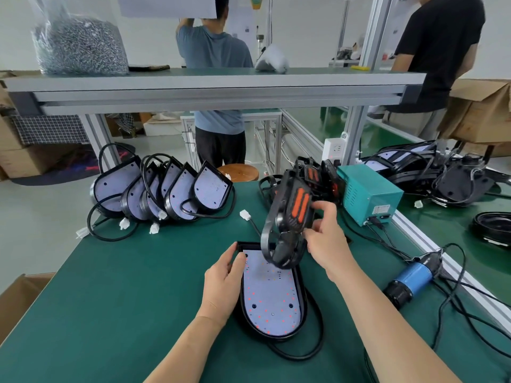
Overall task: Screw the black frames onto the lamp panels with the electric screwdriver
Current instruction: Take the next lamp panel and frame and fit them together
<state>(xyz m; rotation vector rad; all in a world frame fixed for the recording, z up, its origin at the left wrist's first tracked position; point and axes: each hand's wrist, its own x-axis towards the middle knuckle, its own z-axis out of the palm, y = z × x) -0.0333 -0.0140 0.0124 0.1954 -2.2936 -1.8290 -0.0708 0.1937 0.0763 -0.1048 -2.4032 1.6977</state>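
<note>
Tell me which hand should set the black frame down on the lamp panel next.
Right, probably: the right hand grips the black frame above the lamp panel, while the left hand holds the panel's edge.

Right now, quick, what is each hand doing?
Left hand: grips the edge of the flat white lamp panel.
Right hand: holds the black plastic frame with orange strips, tilted above that panel.

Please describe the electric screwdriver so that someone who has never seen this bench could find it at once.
Start at the green table and go to its right edge, by the aluminium rail. Closer to the viewer than the teal box lies the electric screwdriver, on its side among black cables. Nothing else there has a blue barrel.
</note>
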